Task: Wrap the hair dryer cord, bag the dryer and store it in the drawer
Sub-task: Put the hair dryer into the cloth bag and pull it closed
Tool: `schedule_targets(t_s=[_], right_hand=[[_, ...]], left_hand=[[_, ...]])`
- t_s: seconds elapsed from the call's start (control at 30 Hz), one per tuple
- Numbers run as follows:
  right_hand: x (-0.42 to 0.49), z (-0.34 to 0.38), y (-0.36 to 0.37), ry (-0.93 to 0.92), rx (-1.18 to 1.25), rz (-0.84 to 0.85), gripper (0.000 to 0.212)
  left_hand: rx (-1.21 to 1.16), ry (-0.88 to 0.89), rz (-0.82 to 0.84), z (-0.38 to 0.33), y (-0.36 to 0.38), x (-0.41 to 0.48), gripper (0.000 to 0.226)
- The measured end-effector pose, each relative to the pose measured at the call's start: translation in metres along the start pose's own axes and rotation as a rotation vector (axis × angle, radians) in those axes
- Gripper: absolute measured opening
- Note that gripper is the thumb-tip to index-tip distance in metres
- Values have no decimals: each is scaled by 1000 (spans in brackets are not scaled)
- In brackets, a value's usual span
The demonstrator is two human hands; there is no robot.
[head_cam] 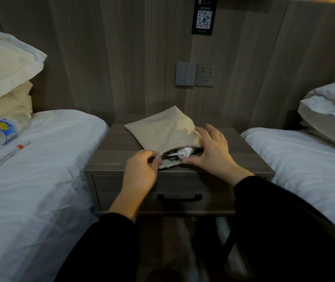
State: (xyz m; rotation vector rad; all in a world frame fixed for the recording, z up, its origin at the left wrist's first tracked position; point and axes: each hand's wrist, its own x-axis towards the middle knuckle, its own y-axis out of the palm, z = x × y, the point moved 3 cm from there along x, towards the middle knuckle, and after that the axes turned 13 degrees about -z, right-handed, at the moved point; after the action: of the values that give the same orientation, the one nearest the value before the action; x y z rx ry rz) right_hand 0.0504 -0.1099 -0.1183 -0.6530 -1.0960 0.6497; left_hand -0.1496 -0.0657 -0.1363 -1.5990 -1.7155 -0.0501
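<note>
A beige cloth bag (160,129) lies on the grey nightstand (111,147), its mouth facing me. The white hair dryer (185,152) and a bit of its white cord show in the bag's mouth; the rest is hidden inside. My left hand (140,171) pinches the left edge of the bag's mouth. My right hand (211,151) lies spread over the bag's right side, fingers straight, thumb along the lower lip of the mouth. The drawer (178,192) below, with a black handle (180,198), is closed.
White beds flank the nightstand left (40,180) and right (305,169), with pillows at their heads. A plastic water bottle (0,131) and a pen (12,154) lie on the left bed. A switch and socket plate (194,74) sits on the wood wall behind.
</note>
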Motion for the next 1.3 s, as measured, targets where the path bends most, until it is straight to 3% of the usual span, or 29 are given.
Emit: schedule_targets(t_s=[0.07,0.13,0.23,0.3,0.4,0.5,0.63,0.9,1.03,1.17,1.3], right_hand=[[4,-15,1,116,113,150,105],[7,-27,1,210,237,226,97],[9,-38,2,265,224,109,57],[7,-41,3,308,231,30,25],[2,-37,-4,361,324,-15,5],[6,-28,-25,446,494,-99,7],[23,-15,-65,529,758,-180,20],[57,27,-171,563,968,-410,20],[49,42,-206,522,918,-558,25],[35,54,-225,452,856,-532,26],[12,50,-226,486,1031,-341,24]], left_hand=[[44,8,-26,-1,1,0,15],[83,-4,-56,-1,3,-1,17],[111,-73,-25,0,6,-3,27],[75,-99,2,-2,9,-4,20],[-153,-220,-28,-9,5,-1,13],[-460,-395,-72,-20,-3,7,10],[-651,-481,-86,-49,-17,27,8],[-890,-381,-182,-135,-76,84,18],[-904,-339,-222,-154,-99,99,19],[-856,-279,-226,-159,-114,92,18],[-849,-268,-97,-155,-118,69,20]])
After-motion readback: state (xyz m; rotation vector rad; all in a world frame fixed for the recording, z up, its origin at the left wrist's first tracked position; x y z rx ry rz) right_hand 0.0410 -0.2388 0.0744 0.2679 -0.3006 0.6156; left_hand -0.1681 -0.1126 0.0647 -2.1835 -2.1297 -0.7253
